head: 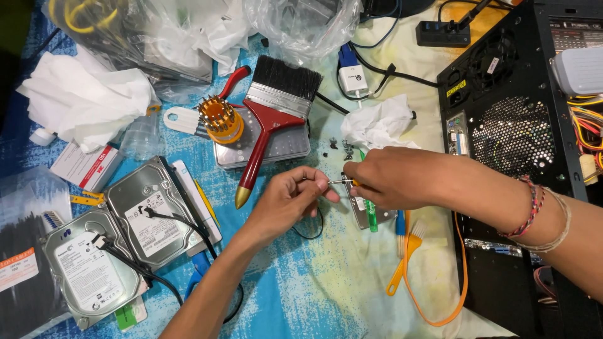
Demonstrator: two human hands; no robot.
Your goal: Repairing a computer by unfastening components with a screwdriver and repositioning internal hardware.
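Forearms nearest the lens lead to the left hand [290, 196], pinched narrow on the metal tip of a small screwdriver [342, 181], while the right hand [391, 177] is closed round its green handle, above a small drive [363, 212]. Step judged: a bit or screw being seated at the tip; next move calls for steady alignment. Counted outward: approx. 5 loose screws [340, 147], 1 paintbrush [270, 113], 2 hard drives [119, 242], 1 PC case [512, 125]

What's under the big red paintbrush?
The red paintbrush lies across a clear plastic case, beside an orange bit holder. What the case holds is too blurred to tell.
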